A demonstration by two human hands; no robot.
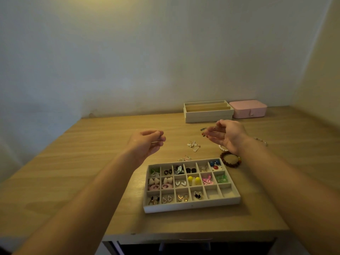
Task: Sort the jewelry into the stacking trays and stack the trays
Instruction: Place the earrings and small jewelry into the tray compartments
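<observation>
One divided tray (191, 207), two stacked trays (207, 115) and one pink box (248, 109) are counted; the grip of left hand (147, 142) and right hand (226, 135) cannot be told; wooden table (92, 162), pale wall (128, 61).

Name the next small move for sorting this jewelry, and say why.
Probably lower the left hand, which seems to pinch a small thin metal piece, to the grey compartment tray and release it into one of the two empty cells at its near right corner; loose earrings wait on the wooden table.
</observation>
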